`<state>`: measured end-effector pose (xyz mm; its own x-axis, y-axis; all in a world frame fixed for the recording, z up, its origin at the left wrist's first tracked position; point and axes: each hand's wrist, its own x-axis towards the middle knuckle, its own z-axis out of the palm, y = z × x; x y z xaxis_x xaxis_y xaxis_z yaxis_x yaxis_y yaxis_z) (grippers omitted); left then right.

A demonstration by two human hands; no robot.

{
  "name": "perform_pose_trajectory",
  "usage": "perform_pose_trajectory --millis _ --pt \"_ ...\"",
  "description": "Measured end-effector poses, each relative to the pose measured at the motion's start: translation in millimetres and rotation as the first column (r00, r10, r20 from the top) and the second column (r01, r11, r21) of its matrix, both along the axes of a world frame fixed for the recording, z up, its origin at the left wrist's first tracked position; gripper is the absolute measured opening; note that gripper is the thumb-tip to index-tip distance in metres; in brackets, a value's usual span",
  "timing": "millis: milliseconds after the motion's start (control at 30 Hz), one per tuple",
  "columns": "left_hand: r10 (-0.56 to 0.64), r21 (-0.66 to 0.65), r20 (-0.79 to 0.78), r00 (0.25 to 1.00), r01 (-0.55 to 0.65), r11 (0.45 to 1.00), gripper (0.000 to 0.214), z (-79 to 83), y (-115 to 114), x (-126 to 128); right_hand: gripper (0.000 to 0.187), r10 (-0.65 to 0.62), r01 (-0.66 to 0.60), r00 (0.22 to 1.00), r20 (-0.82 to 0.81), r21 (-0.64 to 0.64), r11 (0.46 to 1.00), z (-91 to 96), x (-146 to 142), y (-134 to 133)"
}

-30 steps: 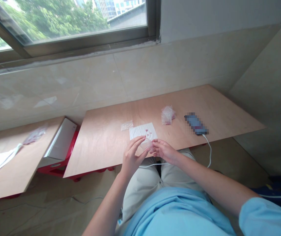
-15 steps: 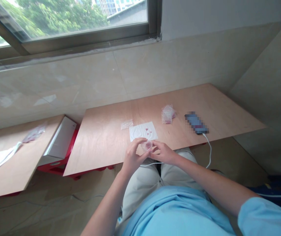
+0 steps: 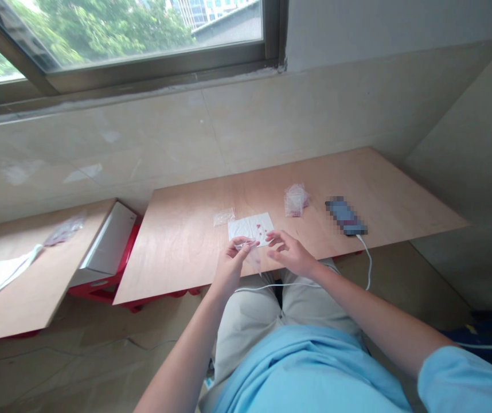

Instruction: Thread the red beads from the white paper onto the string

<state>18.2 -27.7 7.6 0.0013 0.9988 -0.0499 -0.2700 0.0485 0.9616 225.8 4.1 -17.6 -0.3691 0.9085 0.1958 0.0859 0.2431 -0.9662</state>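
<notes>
My left hand (image 3: 229, 265) pinches a small clear plastic bag (image 3: 254, 260), which hangs down past the table's front edge. Across from it, my right hand (image 3: 292, 256) holds nothing that I can see, its fingers apart and curved near the right side of a white sheet (image 3: 241, 225). Several tiny red pieces (image 3: 258, 226) lie on the sheet, just beyond my fingers. Whether anything is inside the held bag cannot be made out.
A stack of small clear bags (image 3: 295, 202) with reddish contents lies behind my right hand. Left of the sheet is another clear packet (image 3: 224, 217). A blurred-out phone (image 3: 346, 216) sits on the right, its white cable (image 3: 369, 267) hanging over the edge.
My right hand has let go of the bag and moved slightly right, its fingers apart. The bag, held wide by both hands before, now hangs from my left hand.
</notes>
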Motion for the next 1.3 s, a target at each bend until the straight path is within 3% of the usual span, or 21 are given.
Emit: perform_pose_trajectory --millis 100,167,233,300,367,467,600,667,733,1000,1100,1200,1233,1300 --pt "0.046 -0.058 0.039 0.998 -0.044 0.997 0.034 1.8 4.0 -6.6 0.037 -0.21 0.21 0.978 0.02 -0.031 0.977 -13.9 14.3 27.1" --pt "0.067 -0.059 0.001 0.998 -0.067 0.996 0.037 1.8 8.8 -12.7 0.038 -0.275 0.277 0.958 0.082 -0.019 0.961 -23.7 19.4 42.3" --pt "0.066 -0.037 -0.115 0.991 -0.071 0.997 0.04 0.6 17.3 -19.6 0.048 -0.274 0.271 0.95 0.149 0.036 0.962 -31.8 17.6 53.0" --pt "0.029 0.012 -0.328 0.944 -0.026 1.0 0.042 -1.7 30.5 -27.2 0.068 -0.233 0.205 0.947 0.22 0.142 0.968 -37.4 8.3 61.1" --pt "0.003 0.093 -0.586 0.81 0.064 0.994 0.041 -5.0 48.3 -35.2 0.09 -0.182 0.105 0.938 0.294 0.259 0.96 -41.4 -7.0 69.4" --pt "0.065 0.204 -0.86 0.506 0.223 0.953 0.038 -11.2 79.8 -46.8 0.104 -0.115 -0.031 0.909 0.399 0.342 0.939 -46.5 -35.0 83.5" --pt "0.067 0.121 -0.988 0.137 0.433 0.893 0.04 -18.1 115.8 -56.6 0.099 -0.068 -0.127 0.874 0.481 0.362 0.923 -54.6 -64.0 95.6" --pt "0.065 0.061 -0.998 0.008 0.502 0.863 0.039 -20.0 126.8 -57.3 0.095 -0.076 -0.135 0.86 0.504 0.369 0.919 -59.1 -70.7 96.2" --pt "0.066 0.02 -0.996 -0.065 0.539 0.842 0.035 -21.0 133.3 -55.2 0.094 -0.095 -0.129 0.847 0.523 0.377 0.917 -63.2 -73.2 95.0" --pt "0.083 -0.043 -0.98 -0.181 0.599 0.799 0.031 -17.8 140.3 -42.1 0.096 -0.12 -0.124 0.818 0.563 0.377 0.918 -70.9 -75.0 95.0" --pt "0.068 -0.057 -0.981 -0.184 0.6 0.798 0.029 -14.7 141.3 -45.3 0.095 -0.125 -0.126 0.814 0.568 0.383 0.915 -72.5 -76.2 95.6" --pt "0.028 -0.026 -0.996 -0.087 0.56 0.828 0.029 -12.3 142.5 -55.0 0.097 -0.109 -0.122 0.83 0.547 0.369 0.921 -72.5 -75.7 95.9" --pt "0.007 -0.002 -1.0 -0.016 0.526 0.851 0.031 -11.5 142.9 -59.1 0.098 -0.1 -0.118 0.84 0.533 0.36 0.925 -72.0 -74.8 96.0" --pt "-0.06 0.029 -0.978 0.2 0.417 0.909 0.036 -9.5 143.3 -67.9 0.1 -0.089 -0.096 0.871 0.484 0.345 0.934 -70.8 -71.8 96.7"
